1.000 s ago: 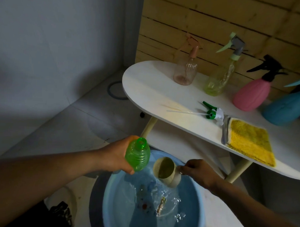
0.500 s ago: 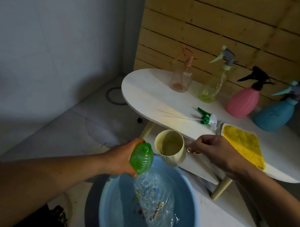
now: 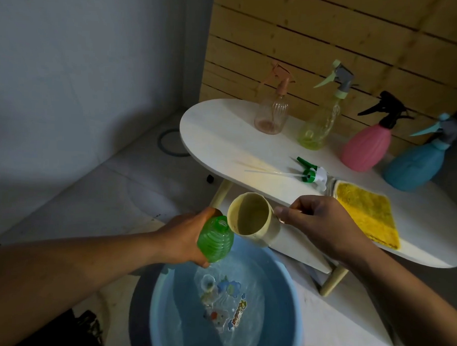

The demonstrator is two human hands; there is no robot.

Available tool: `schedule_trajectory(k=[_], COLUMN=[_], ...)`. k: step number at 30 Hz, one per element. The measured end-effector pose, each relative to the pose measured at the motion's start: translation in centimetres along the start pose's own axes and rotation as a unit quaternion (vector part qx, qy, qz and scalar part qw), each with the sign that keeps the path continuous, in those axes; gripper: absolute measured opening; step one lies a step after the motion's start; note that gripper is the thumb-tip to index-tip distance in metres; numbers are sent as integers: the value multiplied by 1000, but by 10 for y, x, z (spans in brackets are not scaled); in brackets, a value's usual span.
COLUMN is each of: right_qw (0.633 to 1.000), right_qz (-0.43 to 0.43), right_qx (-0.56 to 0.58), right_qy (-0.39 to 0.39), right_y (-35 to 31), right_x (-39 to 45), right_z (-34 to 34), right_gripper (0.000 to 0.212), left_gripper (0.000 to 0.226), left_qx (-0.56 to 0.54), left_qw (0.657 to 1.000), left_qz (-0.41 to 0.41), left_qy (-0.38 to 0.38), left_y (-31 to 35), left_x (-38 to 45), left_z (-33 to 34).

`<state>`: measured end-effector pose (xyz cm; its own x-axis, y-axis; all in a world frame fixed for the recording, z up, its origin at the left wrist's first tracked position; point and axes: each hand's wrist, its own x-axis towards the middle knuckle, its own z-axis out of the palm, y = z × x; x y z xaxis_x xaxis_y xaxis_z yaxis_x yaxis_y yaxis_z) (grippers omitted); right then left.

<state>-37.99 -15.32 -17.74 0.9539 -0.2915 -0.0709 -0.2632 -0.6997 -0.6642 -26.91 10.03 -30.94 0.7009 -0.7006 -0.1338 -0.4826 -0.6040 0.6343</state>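
Observation:
My left hand (image 3: 185, 237) grips a green ribbed bottle (image 3: 215, 243) with no cap, its open neck pointing up and to the right. My right hand (image 3: 321, 224) holds a cream cup (image 3: 251, 219) by its handle, tipped on its side so its rim touches the bottle's neck. Both are above a blue basin (image 3: 285, 286) of water with cartoon pictures on its bottom. A green and white spray head (image 3: 311, 174) with its long tube lies on the white table (image 3: 218, 136).
Along the table's back stand spray bottles: a clear pink one (image 3: 272, 112), a yellow-green one (image 3: 318, 124), a pink one (image 3: 365, 146) and a blue one (image 3: 414, 163). A yellow cloth (image 3: 366, 214) lies on the table's right part. A wooden wall rises behind.
The cup rose out of the basin and came up to the bottle's neck, tipped toward it. The bottle lifted slightly. The water in the basin has settled.

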Motion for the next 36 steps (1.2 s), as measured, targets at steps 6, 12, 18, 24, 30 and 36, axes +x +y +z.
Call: schedule_trajectory(k=[6,12,18,24,30,36], right_qw=[999,994,990,987,984,981], right_qz=[-11,-27,-29,-44,-51,-53], right_qx=[-40,-91,-124,-140,-154,-165], right_qy=[27,52,62,73,75,84], right_y=[-4,-10,-15,-20,-21,-20], right_x=[-3,-8,-12,-15,-17,-16], right_z=[-1,-3,-4,-3,-4,-3], right_gripper=[40,40,40,38,37,37], left_gripper=[103,101,101,102,101,102], left_qx=[-12,-12,-6,-10,-9,-5], left_qw=[1000,1000,1000,1000,1000,1000], left_qz=[11,15,16,11,10,13], left_qy=[-15,-18,-23,-22,-26,-28], left_y=[5,9,12,13,15,14], left_x=[0,0,1,1,0,0], left_z=[1,1,1,0,1,2])
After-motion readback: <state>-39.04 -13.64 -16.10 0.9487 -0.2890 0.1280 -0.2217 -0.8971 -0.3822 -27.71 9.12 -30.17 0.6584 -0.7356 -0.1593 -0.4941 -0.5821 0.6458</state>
